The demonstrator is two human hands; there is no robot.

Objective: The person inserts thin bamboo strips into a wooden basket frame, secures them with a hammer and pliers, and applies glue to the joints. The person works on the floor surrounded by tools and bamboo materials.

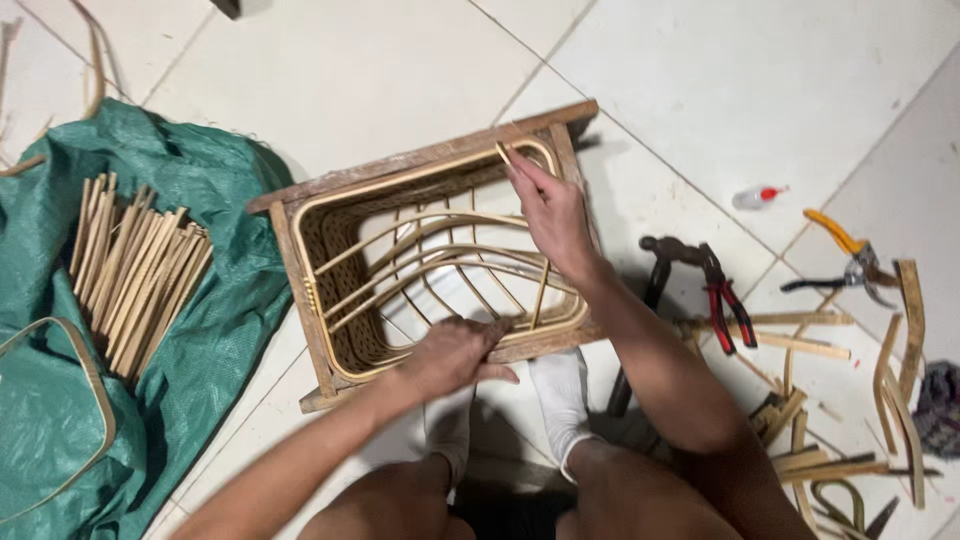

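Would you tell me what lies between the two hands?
In the head view, curved cane ribs inside the wooden frame lie between the left hand and right hand.
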